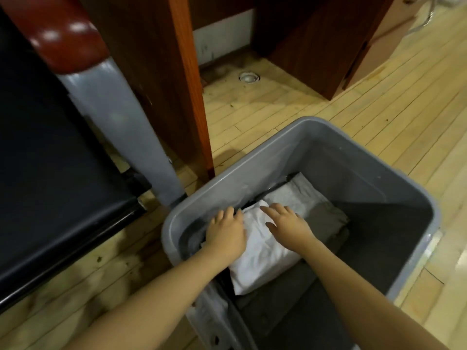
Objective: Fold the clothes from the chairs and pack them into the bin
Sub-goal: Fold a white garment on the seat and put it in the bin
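Pressing down inside the grey bin [379, 188], we have both hands flat on a folded white garment [262, 256]. Its long axis runs from the bin's near left corner toward the far wall, and its far end lies just beside a second white folded piece [298, 195] and a grey-brown one [328, 218]. Our left hand [225, 233] rests on the garment's left edge against the bin wall, its grip spread, fingers straight. Our right hand [288, 223] lies on the far end, fingers spread. The bin's right half shows open floor. A black chair seat [50, 173] stands left, on the wooden floor [379, 102].
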